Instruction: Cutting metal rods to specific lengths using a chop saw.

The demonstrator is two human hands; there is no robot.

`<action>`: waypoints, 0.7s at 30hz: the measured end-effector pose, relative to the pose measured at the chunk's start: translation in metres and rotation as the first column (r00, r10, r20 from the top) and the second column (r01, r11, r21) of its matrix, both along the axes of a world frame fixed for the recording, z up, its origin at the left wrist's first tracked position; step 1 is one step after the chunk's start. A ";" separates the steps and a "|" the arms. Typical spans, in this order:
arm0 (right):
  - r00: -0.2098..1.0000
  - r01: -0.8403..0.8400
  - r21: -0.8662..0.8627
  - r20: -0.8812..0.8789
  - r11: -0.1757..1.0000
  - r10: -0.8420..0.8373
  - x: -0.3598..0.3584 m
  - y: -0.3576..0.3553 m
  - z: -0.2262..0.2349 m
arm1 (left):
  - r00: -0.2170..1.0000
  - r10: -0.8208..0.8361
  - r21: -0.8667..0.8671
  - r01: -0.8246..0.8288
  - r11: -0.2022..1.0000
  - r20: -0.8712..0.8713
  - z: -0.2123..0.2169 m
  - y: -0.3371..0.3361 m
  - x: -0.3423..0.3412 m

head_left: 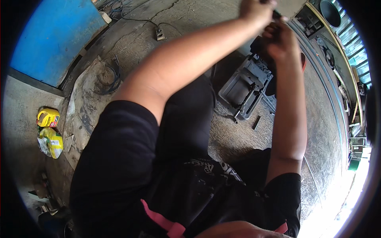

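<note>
Both arms stretch forward to the top of the view. My left hand (257,12) is closed, its fingertips partly cut off by the upper edge. Just below and to its right, my right hand (282,41) has its fingers curled. A small dark piece (276,15) shows between the two hands; its kind cannot be made out. Beneath them on the floor stands a grey-black metal machine (238,89) with a tray-like base and a clamp-like bar, resembling a cut-off saw. My right forearm hides part of it. A short dark metal strip (257,122) lies beside its base.
Long metal bars (331,85) run along the floor at right, beside a cluttered rack. A socket box (160,34) with a cable lies at the far left. Nearer are a cable coil (114,81), a blue panel (51,39), a yellow jug (48,118) and a yellow bag (53,142).
</note>
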State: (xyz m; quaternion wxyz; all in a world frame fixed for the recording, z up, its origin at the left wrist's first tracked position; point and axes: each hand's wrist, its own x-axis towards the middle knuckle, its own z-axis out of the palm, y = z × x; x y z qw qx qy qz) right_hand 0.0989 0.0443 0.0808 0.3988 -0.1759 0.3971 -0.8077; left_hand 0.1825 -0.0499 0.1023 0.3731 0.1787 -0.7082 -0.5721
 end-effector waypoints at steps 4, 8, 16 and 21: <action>0.958 -0.280 0.191 0.127 0.941 0.259 0.041 -0.073 -0.046 | 0.954 0.278 0.200 -0.252 0.947 -0.114 -0.055 -0.085 0.041; 0.872 -0.460 0.471 0.083 0.752 0.482 0.079 -0.110 -0.112 | 0.869 0.406 0.470 -0.244 0.849 -0.283 -0.146 -0.149 0.082; 0.832 -0.452 0.673 0.082 0.586 0.549 0.072 -0.120 -0.248 | 0.765 0.600 0.485 -0.626 0.611 0.233 -0.325 -0.243 0.176; 0.851 -0.303 0.852 0.040 0.427 0.524 0.071 -0.103 -0.293 | 0.433 0.443 0.115 -0.805 0.583 0.785 -0.420 -0.274 0.206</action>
